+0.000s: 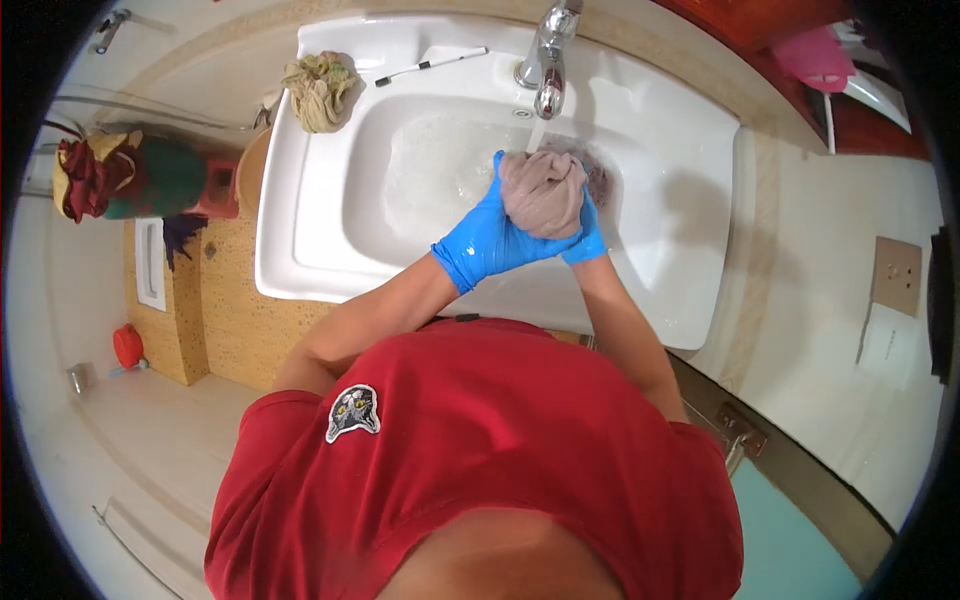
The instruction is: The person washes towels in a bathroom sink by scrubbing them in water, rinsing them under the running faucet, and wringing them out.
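A bunched, wet, greyish-pink cloth (543,194) is cupped between my two blue-gloved hands, over the right part of the white sink (680,250). My left hand (500,240) is closed around its left side and underside. On its right side my right hand (590,232) presses, with most of its fingers hidden by the cloth. Just beyond the cloth is the chrome tap (548,75), from which a thin stream of water (537,135) runs down. Soapy water (425,170) fills the basin on the left. Something dark and mottled (599,178) shows in the basin behind the cloth.
A crumpled green-beige cloth (319,92) lies on the sink's back left corner. Beside it rests a thin black-and-white stick (430,66). Left of the sink stands a bucket (253,175), near a cloth-draped heap (150,175). A wall socket (897,274) is at right.
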Motion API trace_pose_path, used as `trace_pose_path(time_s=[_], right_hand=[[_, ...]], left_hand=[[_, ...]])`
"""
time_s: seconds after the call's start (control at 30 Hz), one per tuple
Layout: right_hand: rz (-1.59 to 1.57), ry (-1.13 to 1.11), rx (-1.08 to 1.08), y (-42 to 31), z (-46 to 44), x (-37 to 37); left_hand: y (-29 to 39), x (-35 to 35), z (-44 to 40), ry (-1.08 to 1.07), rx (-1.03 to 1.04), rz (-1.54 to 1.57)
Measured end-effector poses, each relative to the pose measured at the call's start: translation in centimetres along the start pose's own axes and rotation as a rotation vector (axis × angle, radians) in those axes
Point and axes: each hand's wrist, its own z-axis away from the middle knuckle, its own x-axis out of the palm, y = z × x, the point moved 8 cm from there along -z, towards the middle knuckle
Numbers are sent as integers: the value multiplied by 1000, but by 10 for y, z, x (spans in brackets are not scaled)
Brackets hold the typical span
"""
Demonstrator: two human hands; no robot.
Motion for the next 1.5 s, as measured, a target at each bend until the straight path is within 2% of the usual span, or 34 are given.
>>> trace_pose_path(time_s=[0.1,0.17,0.23,0.3,0.37,0.5,0.57,0.67,0.8,0.9,0.97,1.0,1.07,1.1,1.17,1.27,1.3,1.4,1.43,1.5], right_hand=[[-315,-259,-76,-4,16,26],[-501,-474,-111,-19,24,46],[-546,-544,-119,-27,24,49],[-329,-257,-53,-26,2,26],[-102,-26,-65,-36,-1,10],[148,59,84,-47,-12,12],[297,90,164,-57,-13,34],[490,-106,293,-50,-23,47],[784,-143,204,-40,-36,47],[1176,-103,194,-20,-50,23],[1435,-60,129,-17,-54,17],[1406,-77,71,-18,-54,20],[1342,-96,-35,-21,-50,22],[1158,-138,45,-23,-47,23],[781,-209,196,-40,-39,26],[705,61,242,-52,-32,-18],[559,124,189,-52,-28,-25],[-59,-1,110,-50,-9,-18],[-164,25,116,-50,-5,-17],[-374,73,130,-51,3,-12]], left_hand=[[-15,21,6,101,-285,2091],[-26,24,8,66,-164,1520],[-20,25,14,55,-201,1504],[-13,30,27,34,-380,2042],[-32,32,38,63,-499,1822],[-39,26,39,14,-601,1299],[-45,22,33,26,-610,1170],[-52,10,26,61,-549,867],[-85,6,22,132,-522,470],[-100,8,15,27,-562,117],[-80,-1,11,129,-415,-145],[-67,-5,10,175,-341,-273],[-98,-3,27,271,-496,66],[-112,0,35,310,-572,238],[-108,-21,39,471,-468,185],[-107,-53,44,608,-446,208],[-107,-65,44,644,-455,231],[-112,-76,37,700,-472,796],[-97,-72,34,652,-537,958],[-113,-62,24,630,-567,1181]])
